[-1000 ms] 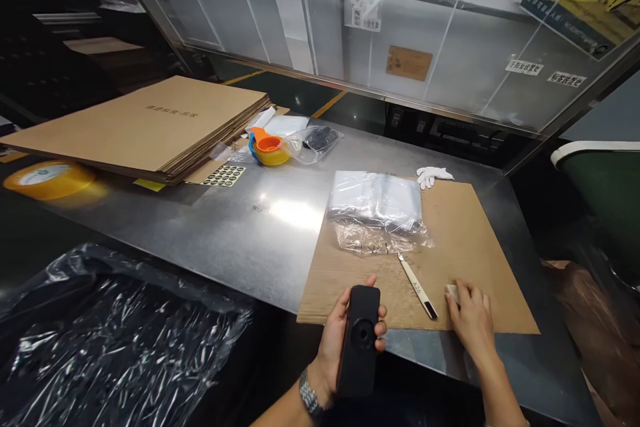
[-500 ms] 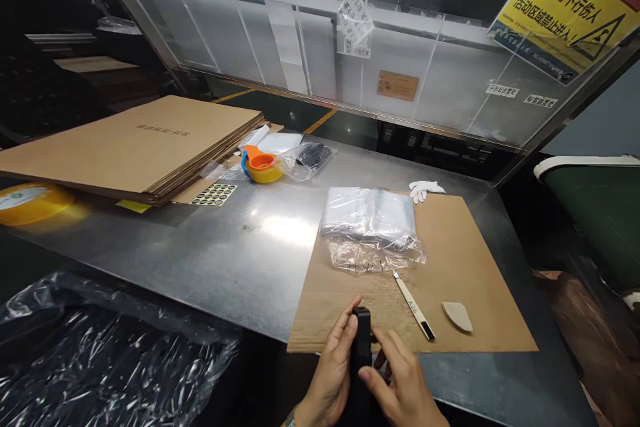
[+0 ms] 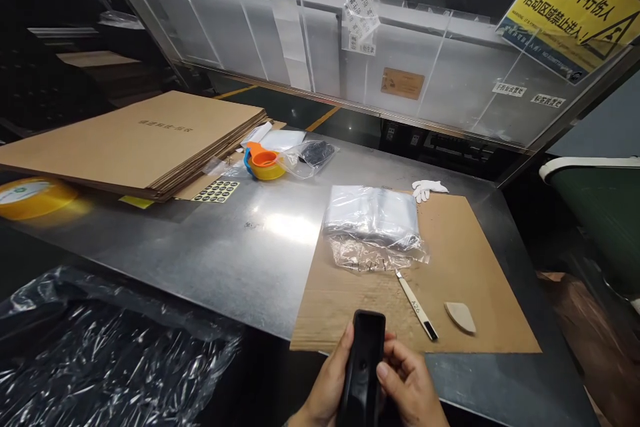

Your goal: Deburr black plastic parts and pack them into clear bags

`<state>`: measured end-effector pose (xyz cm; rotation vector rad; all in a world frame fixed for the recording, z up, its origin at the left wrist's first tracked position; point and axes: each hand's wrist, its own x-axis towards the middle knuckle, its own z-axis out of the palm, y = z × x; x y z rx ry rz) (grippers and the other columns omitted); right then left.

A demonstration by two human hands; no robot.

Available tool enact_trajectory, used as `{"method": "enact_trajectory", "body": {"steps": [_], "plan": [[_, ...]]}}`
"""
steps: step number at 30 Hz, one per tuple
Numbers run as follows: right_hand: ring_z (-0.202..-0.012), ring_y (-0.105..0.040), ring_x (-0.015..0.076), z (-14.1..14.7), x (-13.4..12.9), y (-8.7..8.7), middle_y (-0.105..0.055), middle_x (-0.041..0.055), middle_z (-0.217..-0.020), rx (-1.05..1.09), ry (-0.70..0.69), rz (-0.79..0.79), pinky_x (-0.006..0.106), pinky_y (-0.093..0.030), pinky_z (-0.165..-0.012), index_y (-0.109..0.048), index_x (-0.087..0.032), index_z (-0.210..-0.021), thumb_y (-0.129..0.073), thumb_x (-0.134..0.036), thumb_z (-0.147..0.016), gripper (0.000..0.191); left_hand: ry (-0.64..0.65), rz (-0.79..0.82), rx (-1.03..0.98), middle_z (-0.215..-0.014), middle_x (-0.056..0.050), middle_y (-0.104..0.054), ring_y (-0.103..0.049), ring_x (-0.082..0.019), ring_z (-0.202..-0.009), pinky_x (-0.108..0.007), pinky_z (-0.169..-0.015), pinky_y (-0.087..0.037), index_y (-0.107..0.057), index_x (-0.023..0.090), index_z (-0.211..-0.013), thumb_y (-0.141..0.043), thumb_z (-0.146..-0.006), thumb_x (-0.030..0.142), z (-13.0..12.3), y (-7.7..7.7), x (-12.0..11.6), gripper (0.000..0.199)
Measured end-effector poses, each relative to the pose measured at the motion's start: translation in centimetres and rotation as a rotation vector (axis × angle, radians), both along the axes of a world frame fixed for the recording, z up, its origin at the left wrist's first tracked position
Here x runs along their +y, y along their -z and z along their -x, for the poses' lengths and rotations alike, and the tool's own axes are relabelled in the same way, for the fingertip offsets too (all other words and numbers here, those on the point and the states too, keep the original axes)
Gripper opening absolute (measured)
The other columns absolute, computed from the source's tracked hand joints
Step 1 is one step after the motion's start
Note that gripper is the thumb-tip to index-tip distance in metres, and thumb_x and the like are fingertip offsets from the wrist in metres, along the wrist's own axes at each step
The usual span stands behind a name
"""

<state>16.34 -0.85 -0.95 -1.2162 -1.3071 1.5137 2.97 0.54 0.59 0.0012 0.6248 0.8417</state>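
A long black object point(image 3: 363, 367) with a glossy face stands between my hands at the near edge of the table. My left hand point(image 3: 327, 377) grips its left side, thumb along the edge. Fingers of my right hand point(image 3: 407, 380) are curled against its right side. Just beyond lies a cardboard sheet point(image 3: 490, 280) bearing a pile of clear plastic bags point(image 3: 373, 217), a white-handled knife marked A26 point(image 3: 416, 305) and a beige rounded piece point(image 3: 460, 317). The lower end of the black object is cut off by the frame.
Stacked cardboard point(image 3: 125, 140) lies at the left, beside yellow tape point(image 3: 37, 199). An orange and yellow tape roll point(image 3: 265, 163), a sticker sheet point(image 3: 217, 191) and a white glove point(image 3: 429, 189) are farther back. Black plastic point(image 3: 115, 353) fills the lower left. A clear panel point(image 3: 320, 47) rises behind.
The black object has turned so its broad glossy face shows instead of its narrow side. My right hand has closed in on its right side. The view has shifted slightly.
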Motion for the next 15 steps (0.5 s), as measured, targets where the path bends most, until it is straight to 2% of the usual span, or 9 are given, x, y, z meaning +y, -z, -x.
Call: {"method": "enact_trajectory", "body": {"steps": [3, 5, 7, 9, 12, 15], "plan": [[-0.041, -0.047, 0.0098, -1.6, 0.8, 0.8, -0.050, -0.0017, -0.047, -0.529, 0.119, -0.204, 0.021, -0.037, -0.044, -0.053, -0.018, -0.058, -0.038, -0.053, -0.088, 0.049, -0.054, 0.079, -0.070, -0.089, -0.013, -0.070, -0.066, -0.024, -0.082, -0.033, -0.070, -0.052, -0.067, 0.009, -0.098, -0.049, -0.085, 0.047, -0.1, 0.1, 0.4, 0.043], [-0.052, -0.053, 0.0136, -3.0, 2.4, 1.5, -0.056, 0.0018, -0.057, -0.753, 0.248, -0.298, 0.024, -0.041, -0.053, -0.057, -0.018, -0.067, -0.033, -0.048, -0.091, 0.046, -0.062, 0.115, -0.032, -0.080, -0.012, -0.069, -0.066, -0.022, -0.079, -0.032, -0.071, -0.052, -0.067, 0.007, -0.093, -0.046, -0.087, 0.045, 0.0, 0.1, 0.6, 0.043], [-0.073, -0.056, 0.0205, -4.3, 4.7, 2.3, -0.061, 0.0089, -0.080, -0.845, 0.330, -0.330, 0.031, -0.043, -0.067, -0.060, -0.016, -0.091, -0.036, -0.045, -0.091, 0.037, -0.045, 0.133, 0.006, -0.074, -0.009, -0.068, -0.065, -0.020, -0.067, -0.030, -0.063, -0.053, -0.067, 0.009, -0.092, -0.045, -0.086, 0.048, 0.1, 0.2, 0.7, 0.045], [-0.087, -0.051, 0.0264, -5.1, 6.7, 3.2, -0.058, 0.0135, -0.092, -0.923, 0.342, -0.364, 0.039, -0.041, -0.076, -0.058, -0.015, -0.101, -0.042, -0.041, -0.088, 0.033, -0.033, 0.137, 0.012, -0.070, -0.008, -0.067, -0.063, -0.017, -0.056, -0.028, -0.057, -0.052, -0.066, 0.010, -0.091, -0.045, -0.085, 0.051, 0.3, 0.2, 0.7, 0.047], [-0.083, -0.048, 0.0267, -5.4, 8.3, 4.4, -0.056, 0.0119, -0.084, -0.969, 0.263, -0.391, 0.041, -0.039, -0.076, -0.060, -0.017, -0.090, -0.043, -0.029, -0.086, 0.021, -0.069, 0.115, 0.008, -0.068, -0.006, -0.066, -0.059, -0.014, -0.050, -0.025, -0.049, -0.049, -0.065, 0.012, -0.089, -0.044, -0.085, 0.053, 0.6, 0.2, 0.7, 0.047], [-0.079, -0.049, 0.0246, -5.2, 7.7, 4.3, -0.053, 0.0099, -0.079, -0.951, 0.198, -0.393, 0.038, -0.041, -0.072, -0.059, -0.018, -0.086, -0.037, -0.022, -0.087, 0.022, -0.144, 0.093, 0.033, -0.065, -0.006, -0.064, -0.058, -0.013, -0.049, -0.025, -0.049, -0.048, -0.065, 0.011, -0.084, -0.040, -0.087, 0.052, 1.0, 0.1, 0.9, 0.048]]}}
